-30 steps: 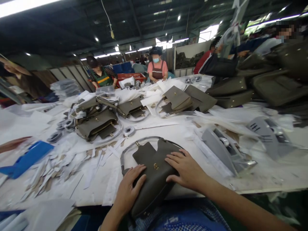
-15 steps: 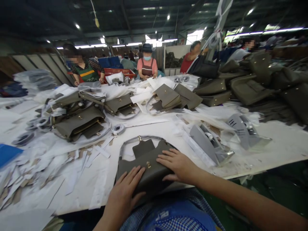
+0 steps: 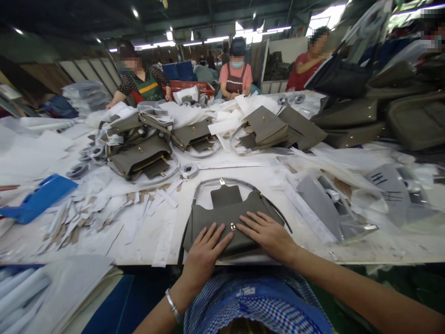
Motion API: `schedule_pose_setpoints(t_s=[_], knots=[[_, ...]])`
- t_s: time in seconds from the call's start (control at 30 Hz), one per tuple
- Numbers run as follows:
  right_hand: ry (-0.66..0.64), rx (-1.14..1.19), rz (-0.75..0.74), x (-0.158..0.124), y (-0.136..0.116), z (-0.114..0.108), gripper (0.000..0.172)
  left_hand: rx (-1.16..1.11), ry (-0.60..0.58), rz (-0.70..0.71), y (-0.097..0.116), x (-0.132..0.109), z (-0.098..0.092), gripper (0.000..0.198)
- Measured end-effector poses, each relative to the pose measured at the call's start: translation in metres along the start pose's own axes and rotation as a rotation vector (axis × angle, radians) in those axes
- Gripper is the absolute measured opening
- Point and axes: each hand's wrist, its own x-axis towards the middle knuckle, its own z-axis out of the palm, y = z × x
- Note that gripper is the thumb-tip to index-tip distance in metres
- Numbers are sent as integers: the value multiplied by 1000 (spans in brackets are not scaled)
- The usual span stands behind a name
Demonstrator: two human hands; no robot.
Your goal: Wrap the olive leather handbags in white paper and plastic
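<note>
Across the cluttered white table [image 3: 132,254], co-workers [image 3: 236,79] are working behind heaped bags [image 3: 141,157]. Nearest us, a dark olive handbag [image 3: 222,213] is lying at the table's front edge, its handle [image 3: 243,183] arching away. We are resting our left hand [image 3: 203,253] and right hand [image 3: 273,234] on it — spread flat, clamped on nothing — with the gold clasp [image 3: 232,227] showing between them. Because no fingers are gripping the handbag so near the edge, an uneven push could be sending it over the side; hard pressing could be creasing its soft-looking front, and the narrow strap [image 3: 181,243] at left could be snagging.
</note>
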Motion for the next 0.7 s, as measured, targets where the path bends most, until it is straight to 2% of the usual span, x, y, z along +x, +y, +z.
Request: schedule_pose_setpoints(t_s=[0.13, 0.27, 0.3, 0.37, 0.47, 0.57, 0.7], knots=[[-34, 132, 44, -10, -12, 10, 84, 24, -7, 4, 13, -2, 10, 66], [-39, 246, 68, -8, -13, 3, 82, 135, 101, 22, 22, 6, 25, 68], [-37, 281, 46, -7, -10, -1, 79, 153, 133, 29, 22, 7, 30, 67], [-18, 356, 4, -5, -2, -15, 61, 172, 169, 34, 20, 10, 39, 66], [101, 373, 104, 2, 9, -40, 33, 156, 150, 7, 22, 9, 39, 65], [125, 214, 204, 21, 14, -54, 29, 103, 112, -44, 27, 9, 30, 63], [-39, 29, 45, 57, 6, -47, 27, 23, 108, -107, 31, 12, 25, 57]])
